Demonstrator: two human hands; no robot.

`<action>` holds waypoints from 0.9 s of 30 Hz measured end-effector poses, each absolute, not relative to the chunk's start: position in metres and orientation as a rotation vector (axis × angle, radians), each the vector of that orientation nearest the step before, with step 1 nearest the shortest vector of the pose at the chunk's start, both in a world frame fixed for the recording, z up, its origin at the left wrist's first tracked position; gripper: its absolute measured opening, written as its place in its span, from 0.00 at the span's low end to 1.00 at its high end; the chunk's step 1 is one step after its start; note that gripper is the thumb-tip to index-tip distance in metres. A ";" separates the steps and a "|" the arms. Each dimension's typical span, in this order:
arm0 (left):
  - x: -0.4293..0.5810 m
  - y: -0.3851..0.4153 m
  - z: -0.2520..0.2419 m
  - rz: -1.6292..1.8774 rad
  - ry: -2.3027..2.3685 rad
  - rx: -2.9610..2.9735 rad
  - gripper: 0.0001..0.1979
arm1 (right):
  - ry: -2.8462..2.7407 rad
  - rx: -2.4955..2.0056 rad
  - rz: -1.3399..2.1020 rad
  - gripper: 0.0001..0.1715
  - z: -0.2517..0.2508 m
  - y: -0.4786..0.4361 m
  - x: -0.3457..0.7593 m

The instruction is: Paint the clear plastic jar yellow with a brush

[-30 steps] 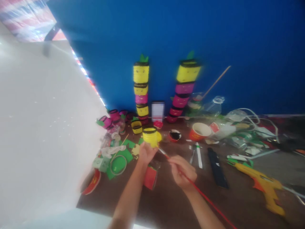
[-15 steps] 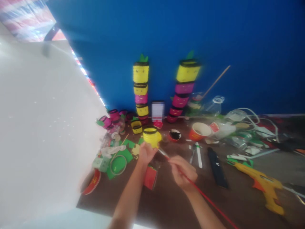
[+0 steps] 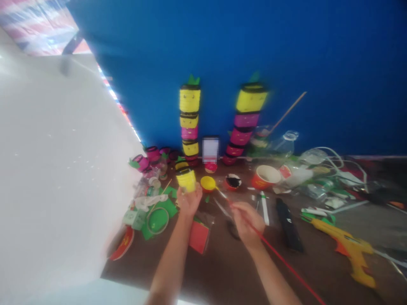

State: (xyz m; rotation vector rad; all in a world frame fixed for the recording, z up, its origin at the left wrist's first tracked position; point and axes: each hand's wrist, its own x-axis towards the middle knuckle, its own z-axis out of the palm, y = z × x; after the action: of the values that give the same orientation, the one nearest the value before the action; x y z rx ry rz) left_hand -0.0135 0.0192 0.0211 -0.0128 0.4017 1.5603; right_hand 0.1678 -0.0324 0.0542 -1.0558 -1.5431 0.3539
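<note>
My left hand [image 3: 188, 201] is closed around a small yellow cup with a black rim [image 3: 186, 179], held upright above the brown table [image 3: 222, 271]. My right hand [image 3: 246, 220] pinches a long red-handled paintbrush [image 3: 273, 254]; its tip points at a small lid of yellow paint [image 3: 207, 184] just right of the cup. The two hands are about a hand's width apart.
Two tall stacks of yellow and pink cups [image 3: 189, 120] [image 3: 245, 123] lean on the blue wall. An orange cup [image 3: 265, 176], a black paint lid [image 3: 233, 181], a glue gun [image 3: 346, 250], a black bar [image 3: 288, 224], green scraps [image 3: 157, 218] and cables lie around. A white surface [image 3: 57, 169] fills the left.
My left hand has shifted the yellow cup left and turned it, uncovering the yellow paint lid. My right hand moved slightly up with the brush toward that lid.
</note>
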 end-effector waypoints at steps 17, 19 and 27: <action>-0.024 0.028 0.023 1.639 0.449 0.024 0.12 | -1.726 -1.388 0.681 0.08 0.068 0.038 0.127; -0.024 0.028 0.023 1.628 0.457 -0.022 0.11 | -1.712 -1.396 0.729 0.08 0.069 0.039 0.128; -0.021 0.031 0.020 1.570 0.534 -0.093 0.11 | -1.545 -1.431 0.994 0.09 0.071 0.045 0.134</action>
State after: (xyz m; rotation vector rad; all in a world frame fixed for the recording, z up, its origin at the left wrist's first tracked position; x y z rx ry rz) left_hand -0.0206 0.0314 0.0199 -0.0925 0.5335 1.5704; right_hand 0.1338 0.0446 0.0712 -1.4306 -1.5446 0.9935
